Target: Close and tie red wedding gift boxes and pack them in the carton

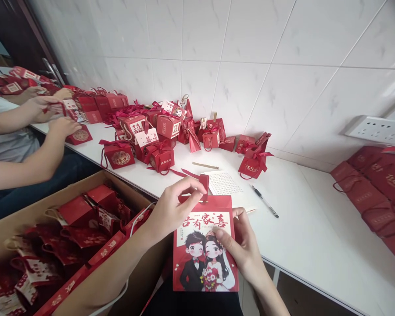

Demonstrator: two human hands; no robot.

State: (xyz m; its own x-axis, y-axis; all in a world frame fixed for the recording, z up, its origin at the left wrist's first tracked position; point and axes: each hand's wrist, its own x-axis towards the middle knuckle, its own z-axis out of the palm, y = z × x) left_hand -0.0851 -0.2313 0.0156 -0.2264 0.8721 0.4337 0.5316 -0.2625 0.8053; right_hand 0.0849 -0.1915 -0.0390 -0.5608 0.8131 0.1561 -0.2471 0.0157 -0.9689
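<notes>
Red gift bag (pixel 200 254) is positioned at six o'clock, printed couple facing the camera. Right hand (pixel 245 250): forearm enters from five o'clock; fingers closed on the bag's edge, thumb across its front. Left hand (pixel 176 206): forearm enters from seven o'clock; fingers curled, thumb and index pinched on a red ribbon (pixel 204 181) at the bag's top. Cardboard carton (pixel 33 215) at eight o'clock: contains red gift boxes (pixel 85 208).

The hands (pixel 171 207) and forearms (pixel 113 265) are bare, the lap clothing (pixel 197 304) seemingly black.
</notes>
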